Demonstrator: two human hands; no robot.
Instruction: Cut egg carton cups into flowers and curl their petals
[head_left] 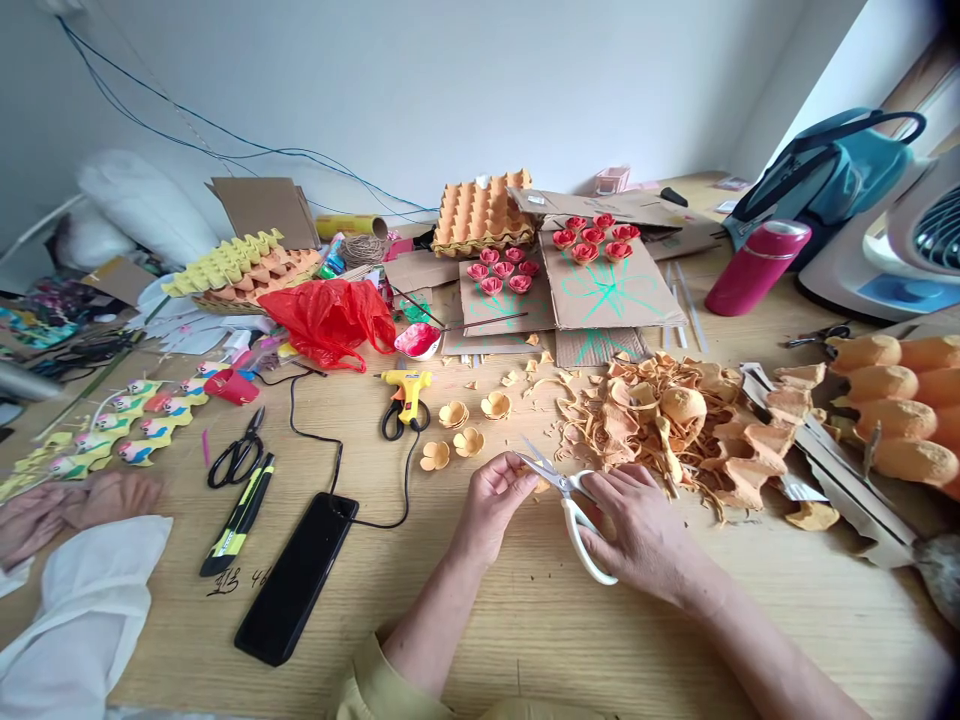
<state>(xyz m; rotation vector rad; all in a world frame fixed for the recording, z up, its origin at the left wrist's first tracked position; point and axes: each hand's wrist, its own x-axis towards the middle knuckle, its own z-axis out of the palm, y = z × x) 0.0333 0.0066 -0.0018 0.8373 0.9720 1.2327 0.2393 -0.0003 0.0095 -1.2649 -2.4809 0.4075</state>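
My right hand [649,525] is closed around the white-handled scissors [561,482], whose blades are spread and point up and left. Between the fingertips of my left hand [491,500] is a small orange egg-carton piece [541,485], mostly hidden, right beside the blades. Just beyond my left hand sit several flower-shaped carton cups [469,443]. A heap of orange carton scraps [622,415] lies past my right hand, with small bits scattered to its left.
Red carton flowers [592,237] stand on cardboard at the back. A yellow glue gun [406,392], a black slab-shaped device [296,580], a utility knife [238,515] and black scissors [241,455] lie left. A pink bottle [757,268] is right. Another person's sleeve [90,610] rests at left.
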